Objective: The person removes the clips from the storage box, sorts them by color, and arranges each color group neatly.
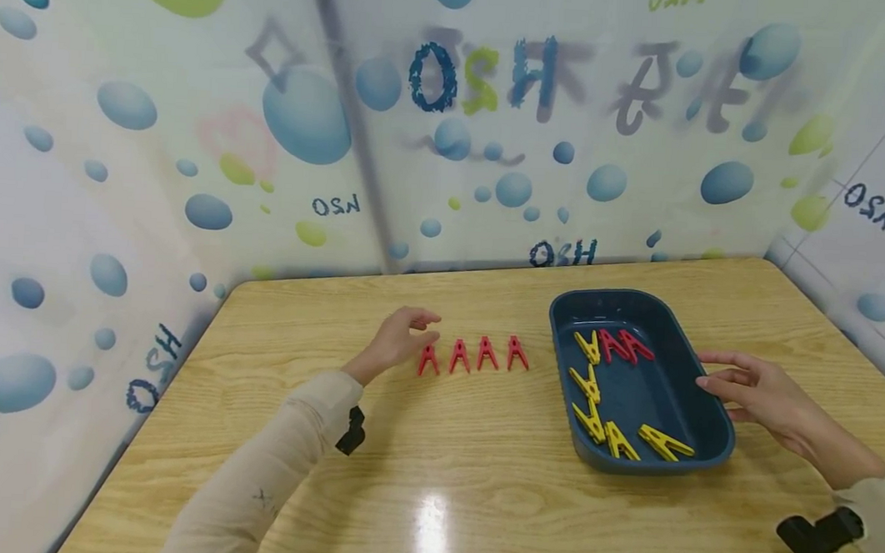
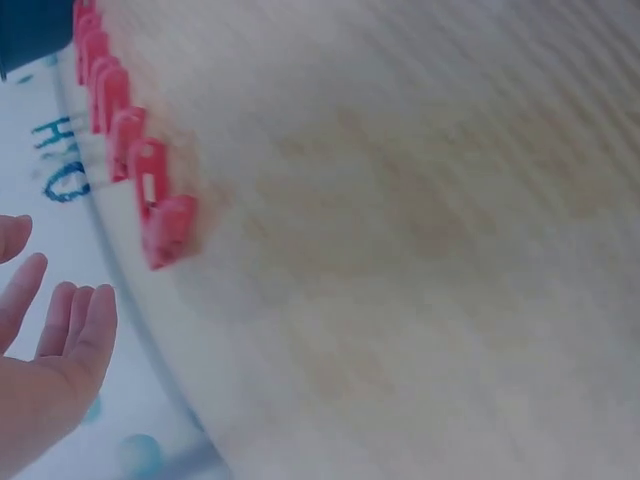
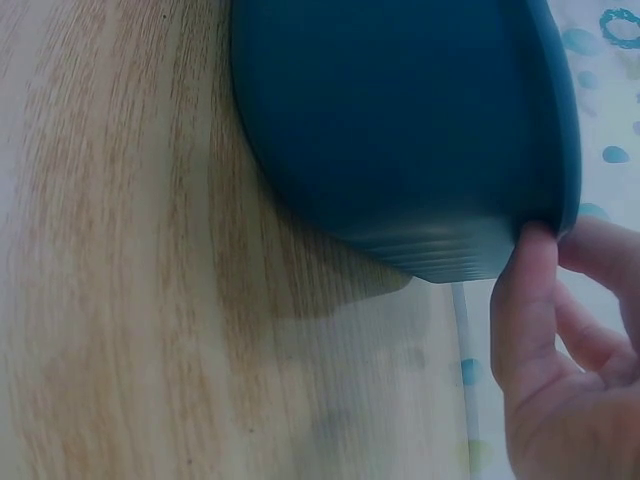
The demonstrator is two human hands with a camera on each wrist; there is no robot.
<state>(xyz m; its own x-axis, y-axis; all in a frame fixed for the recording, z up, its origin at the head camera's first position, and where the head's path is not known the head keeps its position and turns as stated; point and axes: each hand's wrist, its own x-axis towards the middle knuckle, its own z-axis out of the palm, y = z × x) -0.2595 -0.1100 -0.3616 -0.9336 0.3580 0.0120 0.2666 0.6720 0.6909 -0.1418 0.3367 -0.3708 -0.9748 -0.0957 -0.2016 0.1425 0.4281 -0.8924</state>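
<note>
On the table, several red plastic clothespins stand in a row; the leftmost clothespin (image 1: 427, 359) is nearest my left hand (image 1: 401, 341). That hand hovers just above and behind it, fingers apart and bent a little, with nothing held. In the left wrist view the hand (image 2: 55, 380) is apart from the end clothespin (image 2: 165, 225). At the right, my right hand (image 1: 770, 402) holds the right rim of a dark blue plastic basin (image 1: 683, 331). Its thumb and a finger meet the rim in the right wrist view. Inside lie several yellow clothespins (image 1: 617, 440) and two red clothespins (image 1: 634, 345).
The wooden table (image 1: 432, 468) ends at the back against a patterned curtain (image 1: 478, 161) with blue and green spots. Similar cloth hangs on the left and right sides. Black devices (image 1: 352, 430) are worn at both wrists.
</note>
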